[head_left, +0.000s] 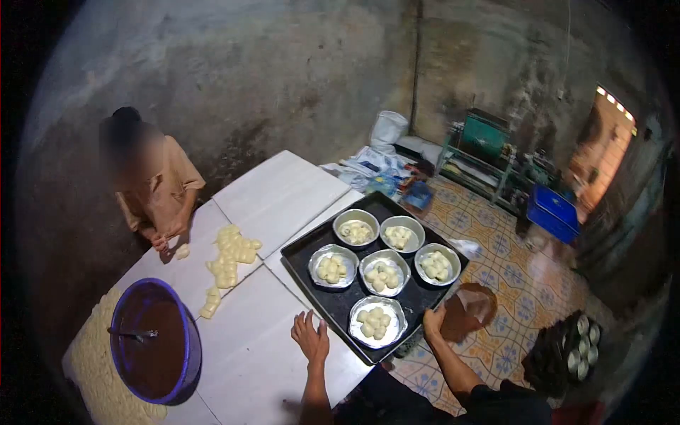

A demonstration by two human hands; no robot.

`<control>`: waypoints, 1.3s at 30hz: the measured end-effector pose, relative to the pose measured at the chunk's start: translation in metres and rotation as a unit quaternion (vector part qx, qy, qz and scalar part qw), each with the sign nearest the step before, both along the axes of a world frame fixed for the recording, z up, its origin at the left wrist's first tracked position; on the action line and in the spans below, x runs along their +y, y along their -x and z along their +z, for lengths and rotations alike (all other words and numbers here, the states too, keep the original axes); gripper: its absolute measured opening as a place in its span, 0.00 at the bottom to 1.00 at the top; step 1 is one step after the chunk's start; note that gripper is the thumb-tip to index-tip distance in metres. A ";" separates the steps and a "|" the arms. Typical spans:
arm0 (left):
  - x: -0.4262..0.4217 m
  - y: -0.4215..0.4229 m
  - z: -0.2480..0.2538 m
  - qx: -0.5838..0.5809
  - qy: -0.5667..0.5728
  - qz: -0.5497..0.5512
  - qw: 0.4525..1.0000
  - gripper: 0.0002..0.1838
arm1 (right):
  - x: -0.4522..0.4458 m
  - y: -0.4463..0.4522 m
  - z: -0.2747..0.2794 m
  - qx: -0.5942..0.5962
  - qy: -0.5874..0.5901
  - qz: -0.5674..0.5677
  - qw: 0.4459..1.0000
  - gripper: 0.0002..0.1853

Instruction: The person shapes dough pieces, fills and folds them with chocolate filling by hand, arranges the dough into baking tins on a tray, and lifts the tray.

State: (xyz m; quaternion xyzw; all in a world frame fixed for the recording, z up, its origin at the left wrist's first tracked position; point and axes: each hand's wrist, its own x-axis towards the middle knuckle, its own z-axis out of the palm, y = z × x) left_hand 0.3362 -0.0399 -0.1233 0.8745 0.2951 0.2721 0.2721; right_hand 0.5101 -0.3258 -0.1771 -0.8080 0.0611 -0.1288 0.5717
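At centre, the black rectangular metal tray [338, 297] seems heavy, stiff, best rim-held; right hand [435, 324] clasps it, left hand [312, 340] splays.

White table [280, 185] bears purple tub [194, 360], dough pieces [230, 258]; black tray [337, 302] overhangs its edge.

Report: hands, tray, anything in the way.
Right hand on black tray; left hand open, beside it. Six pans of dough aboard. Purple tub, left, seems no obstacle.
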 end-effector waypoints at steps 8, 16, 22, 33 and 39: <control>0.008 -0.018 -0.032 0.003 0.053 -0.092 0.994 0.36 | 0.046 0.006 -0.042 0.230 -0.381 0.014 0.895 0.04; 0.019 -0.024 -0.041 -0.029 -0.012 -0.058 0.998 0.41 | 0.067 0.002 -0.039 0.355 -0.377 0.046 0.854 0.03; 0.007 -0.022 -0.039 0.007 -0.045 -0.059 0.997 0.37 | 0.061 0.019 -0.020 0.348 -0.391 0.049 0.851 0.04; 0.002 -0.018 -0.045 0.016 0.071 -0.065 0.995 0.36 | 0.068 0.016 -0.037 0.253 -0.424 0.107 0.863 0.23; -0.032 0.005 -0.063 -0.046 0.156 -0.033 0.986 0.33 | 0.066 0.006 -0.033 0.319 -0.386 0.142 0.854 0.35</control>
